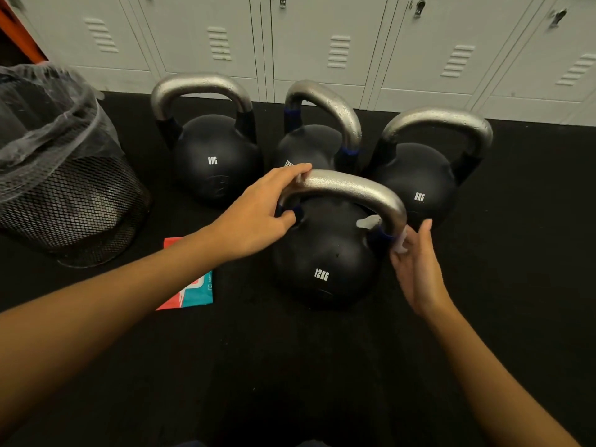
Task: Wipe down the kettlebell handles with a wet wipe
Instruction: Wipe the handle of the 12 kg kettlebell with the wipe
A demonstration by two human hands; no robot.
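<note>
black 12KG kettlebell (325,253), silver handle (348,188) (speckled)

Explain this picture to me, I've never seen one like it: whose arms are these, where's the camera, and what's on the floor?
There is no machine here: a person wears a wide-angle camera on the head, looking down at their own arms. On the black floor stand four kettlebells, in front of grey lockers. The left hand grips one end of the handle of the nearest kettlebell, marked 12KG. The right hand holds a white wet wipe against the handle's other end. Farther left stand a mesh waste bin lined with a clear bag, and a red and teal packet, partly hidden under the left arm.
</note>
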